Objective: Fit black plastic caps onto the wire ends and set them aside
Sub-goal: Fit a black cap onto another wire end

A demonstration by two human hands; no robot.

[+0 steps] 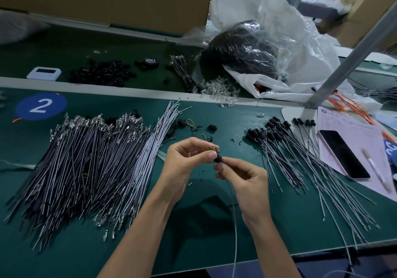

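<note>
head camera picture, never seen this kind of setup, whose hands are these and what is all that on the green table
No machine here: one camera worn on a person's head looks down at their own hands. The left hand pinches a small black cap, and the right hand pinches a thin grey wire that hangs toward the table edge. On the green table, uncapped wires lie piled at left, capped wires at right beside a phone. Loose caps sit farther back.

Fingertips of the left hand (pixel 184 161) and right hand (pixel 245 180) cover most of the black cap (pixel 218 159), hiding its joint with the wire (pixel 234 224), which leaves the near edge. At the right, a printed sheet (pixel 352 127) is cropped, text unreadable.
</note>
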